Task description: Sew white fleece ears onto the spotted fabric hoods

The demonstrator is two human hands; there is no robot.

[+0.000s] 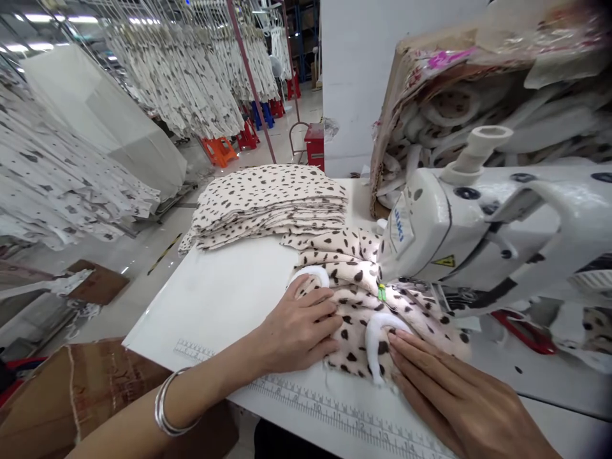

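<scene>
A cream fabric piece with dark spots (351, 331) lies rumpled on the white sewing table, running under the head of a white sewing machine (421, 217). Two white-edged ear-shaped pieces rest on it: a left ear piece (313, 275) and a right ear piece (375, 338). My left hand (299, 325) lies flat, fingers spread over the fabric beside the left ear piece. On the right ear piece's inner edge, my right hand (449, 389) presses with straight fingers. A green-and-yellow part (381, 292) shows near the needle area, whose needle I cannot make out.
A stack of spotted fabric pieces (268, 204) sits at the table's back left. Behind the machine stands a cardboard box (392, 108) stuffed with white-edged pieces. Red-handled scissors (523, 331) lie under the machine arm. A printed ruler (335, 411) runs along the front edge.
</scene>
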